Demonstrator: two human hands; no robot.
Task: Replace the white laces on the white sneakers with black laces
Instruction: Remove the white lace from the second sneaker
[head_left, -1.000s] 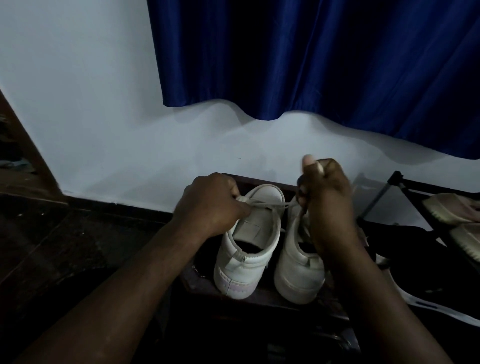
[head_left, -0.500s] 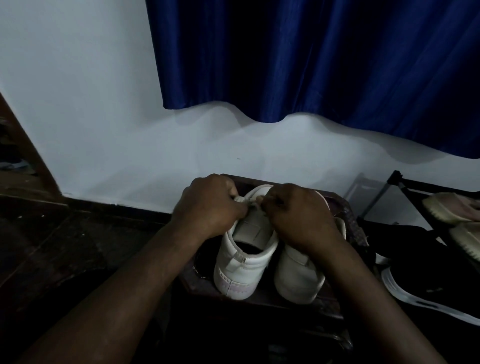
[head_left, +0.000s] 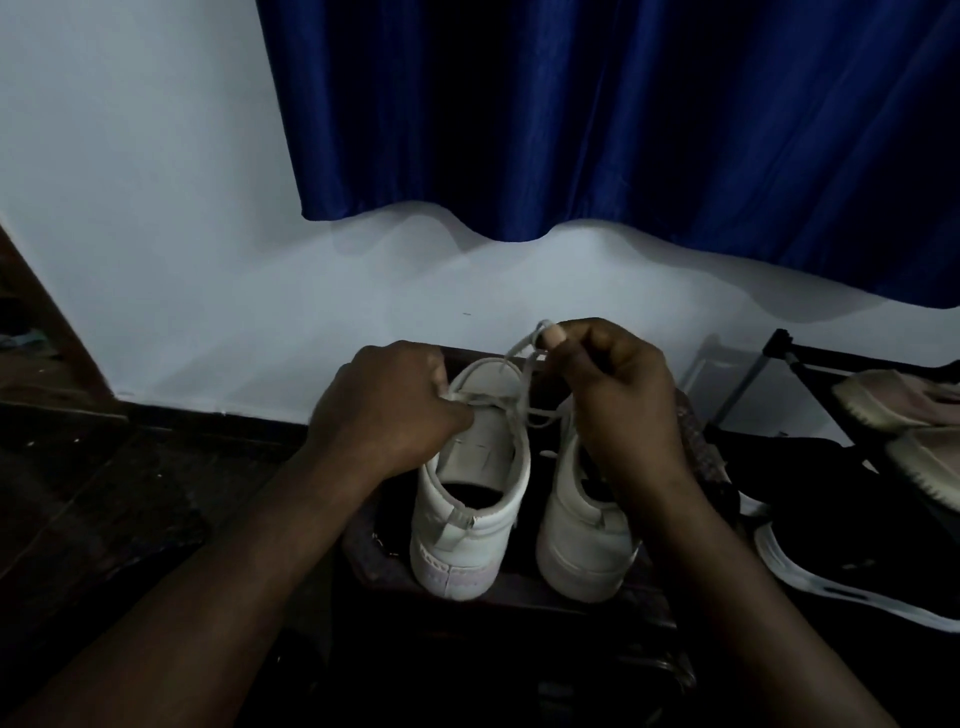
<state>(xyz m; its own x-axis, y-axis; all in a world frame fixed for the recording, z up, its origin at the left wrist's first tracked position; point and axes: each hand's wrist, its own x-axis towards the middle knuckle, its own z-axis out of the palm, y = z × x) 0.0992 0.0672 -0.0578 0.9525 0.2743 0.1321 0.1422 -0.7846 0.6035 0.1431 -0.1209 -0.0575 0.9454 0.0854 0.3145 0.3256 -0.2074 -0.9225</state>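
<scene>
Landmark taken: the left white sneaker (head_left: 467, 499), stood upright on a low dark desk (head_left: 519, 597) with its heel toward the camera and its toe toward the white wall (head_left: 156, 234).

Task items. The right white sneaker (head_left: 582, 540) is set just beside the landmark on its right, parallel to it, heel likewise toward the camera. A white lace (head_left: 519, 400) is seen over the front of the landmark, part of it slack across the tongue and part drawn up into a loop above the toe. No black lace can be made out.

Left hand (head_left: 387, 410). It is held back-upward against the landmark's left upper edge. The fingers are curled and the lace is pinched at the fingertips, low at the eyelet row. The forearm is extended from the lower left.

Right hand (head_left: 618, 410). It is raised above and to the right of the landmark's toe, over the right sneaker. The lace loop is pinched between thumb and forefinger, the thumbnail turned upward, with the other fingers curled in. The forearm is extended from the lower right.

Surroundings. A blue curtain (head_left: 623, 130) is hung on the wall above the landmark. A black shoe with a white sole (head_left: 831, 551) is noted well to the right, and beige shoes (head_left: 904, 400) on a black rack (head_left: 779, 348) farther right.
</scene>
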